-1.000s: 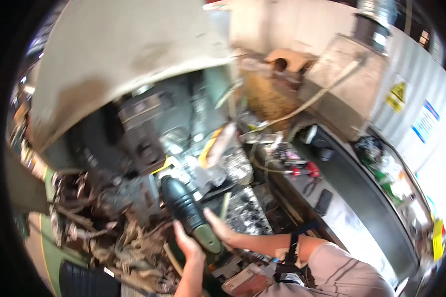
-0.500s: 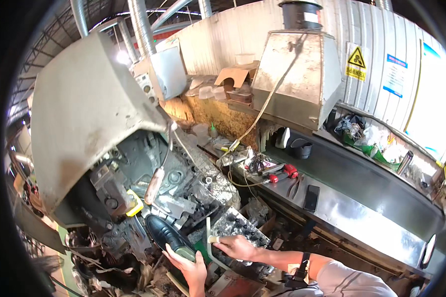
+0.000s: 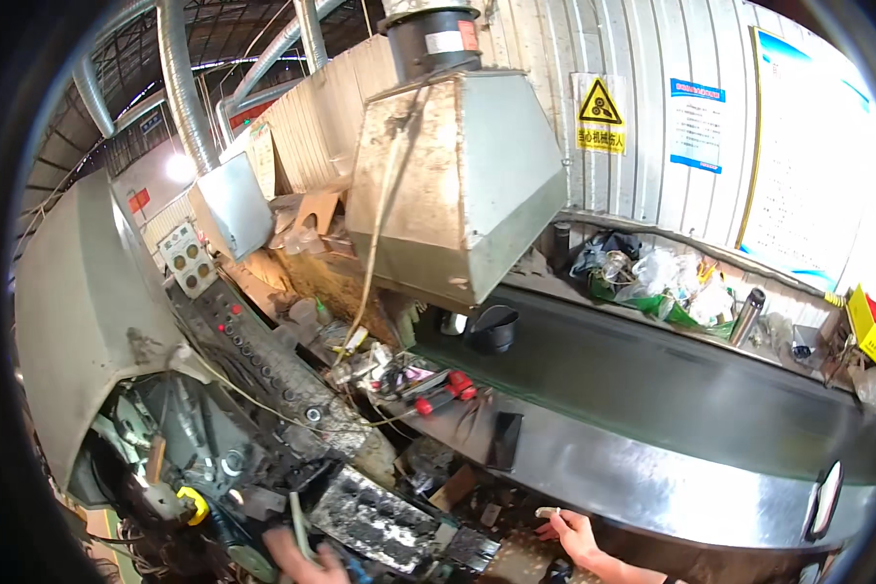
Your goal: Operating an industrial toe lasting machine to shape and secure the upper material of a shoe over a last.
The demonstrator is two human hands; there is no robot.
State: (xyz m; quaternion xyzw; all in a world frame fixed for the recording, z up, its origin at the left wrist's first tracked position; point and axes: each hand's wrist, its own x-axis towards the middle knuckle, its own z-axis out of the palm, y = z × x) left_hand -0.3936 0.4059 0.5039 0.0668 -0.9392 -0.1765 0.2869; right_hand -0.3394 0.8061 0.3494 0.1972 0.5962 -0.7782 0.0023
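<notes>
In the machine at lower left sits a dark shoe, its greenish heel end facing me. My left hand, smeared by motion, is just right of the shoe, against a pale upright lever. Whether its fingers grip the lever is unclear. Farther right, my right hand pinches a small pale piece, too small to name, in front of the metal bench edge. A yellow part shows on the machine beyond the shoe.
A metal bench with a dark conveyor belt runs along the right. On it lie a phone, a red tool and pliers. A white-soled shoe stands at the far right. The machine's hood overhangs the left.
My view has swung right. My left hand has come off the shoe's heel and over to the lever. My right hand has moved away from the lever to the right, the pale piece still in it.
</notes>
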